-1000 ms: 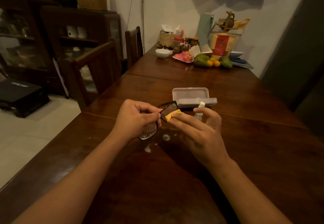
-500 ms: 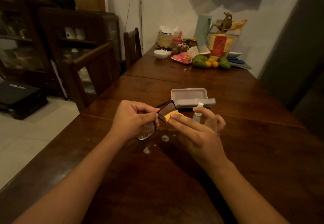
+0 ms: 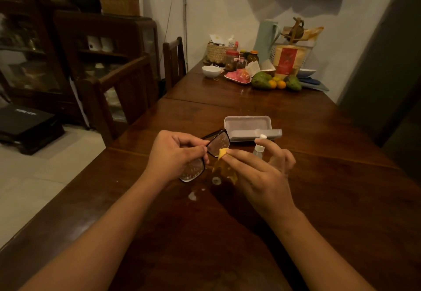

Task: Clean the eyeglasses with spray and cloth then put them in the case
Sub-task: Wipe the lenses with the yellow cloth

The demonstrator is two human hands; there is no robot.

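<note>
Left hand [image 3: 175, 154]: fingers curled, pinching the eyeglasses near the bridge.
Eyeglasses [image 3: 192, 171]: black frame, lenses speckled with droplets; held above the desk [image 3: 319, 149], in front of the case.
Long axis: near-left to far-right, with the far lens raised toward the case.
Cloth [image 3: 222, 153]: yellow, against the far lens.
Case [image 3: 247, 123]: grey, open, lying on the desk.
Spray bottle [image 3: 259, 148]: clear, white-capped, upright.
Right hand [image 3: 262, 172]: pinches the cloth, other fingers spread.

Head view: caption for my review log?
Mid-clean: left hand holds droplet-speckled eyeglasses, right hand presses yellow cloth to one lens; open case and spray bottle behind.
</note>
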